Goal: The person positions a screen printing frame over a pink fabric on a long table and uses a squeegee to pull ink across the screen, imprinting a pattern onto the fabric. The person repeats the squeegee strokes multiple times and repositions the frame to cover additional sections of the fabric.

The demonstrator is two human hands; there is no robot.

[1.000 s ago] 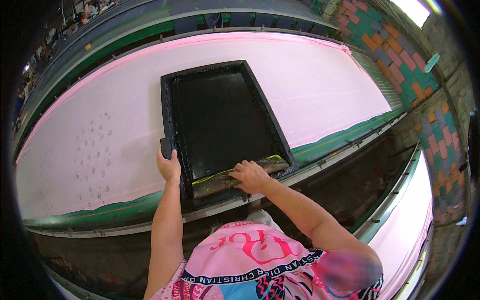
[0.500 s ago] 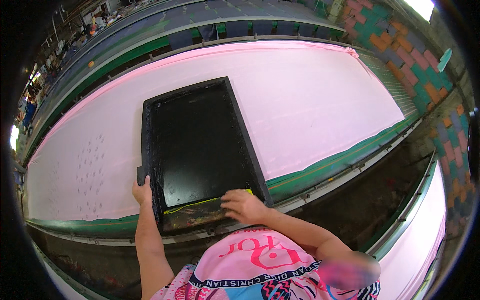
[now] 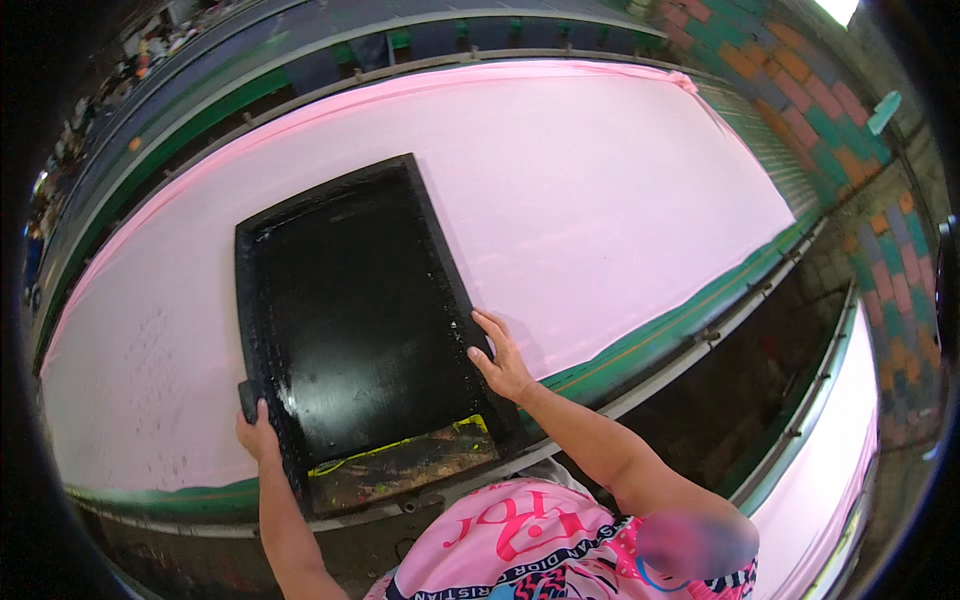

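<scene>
Left hand (image 3: 258,434) grasps the black framed screen (image 3: 350,320) at its side tab (image 3: 249,394); right hand (image 3: 502,368) touches the opposite rim (image 3: 437,240), grip unclear — opposed holds apparently steadying it over pink cloth (image 3: 590,200).

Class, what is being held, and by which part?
The black frame: the left hand holds its left side at the block; the right hand touches its right edge.

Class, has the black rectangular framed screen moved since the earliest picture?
Yes: the screen shifted left along the pale pink cloth, closer to its small grey printed marks.
</scene>
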